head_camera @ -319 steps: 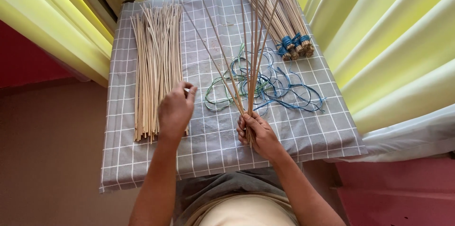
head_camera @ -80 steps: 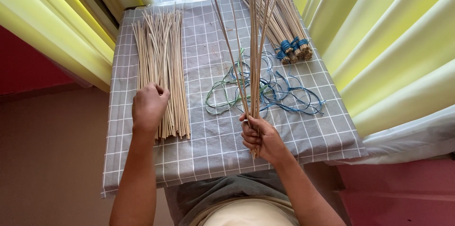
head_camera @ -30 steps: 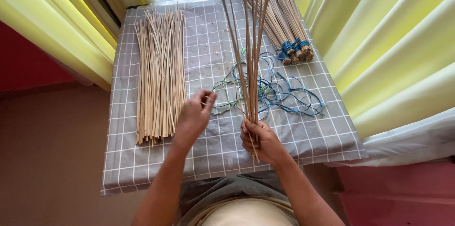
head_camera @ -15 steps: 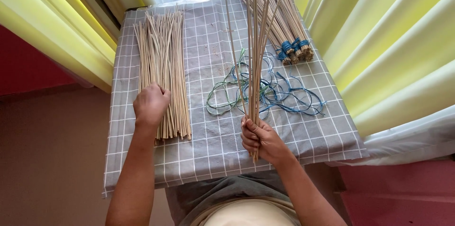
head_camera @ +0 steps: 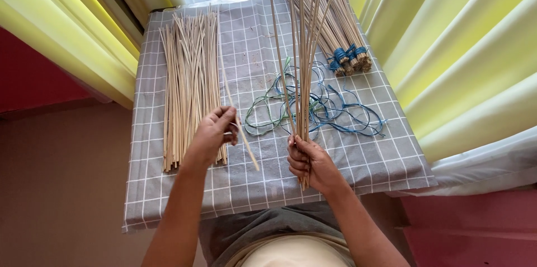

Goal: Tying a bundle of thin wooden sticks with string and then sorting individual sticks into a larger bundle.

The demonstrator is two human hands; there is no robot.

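My right hand [head_camera: 309, 160] grips the lower ends of a fan of several thin pale sticks [head_camera: 304, 65] that stand up and away from me over the table. My left hand [head_camera: 214, 132] pinches a single thin stick [head_camera: 230, 96], held slanted just right of a flat pile of loose sticks [head_camera: 189, 82] lying on the left half of the grey checked cloth [head_camera: 246, 183]. The single stick's near end pokes out toward my right hand; the two hands are apart.
A tangle of blue and green cords [head_camera: 330, 107] lies in the middle behind the held fan. Bundles of sticks tied with blue cord [head_camera: 344, 57] lie at the far right. Yellow curtains [head_camera: 475, 48] hang on both sides and a white window stands at the back.
My left hand has come off the loose pile and moved right toward the centre, now carrying one stick. My right hand keeps its fan of sticks almost still.
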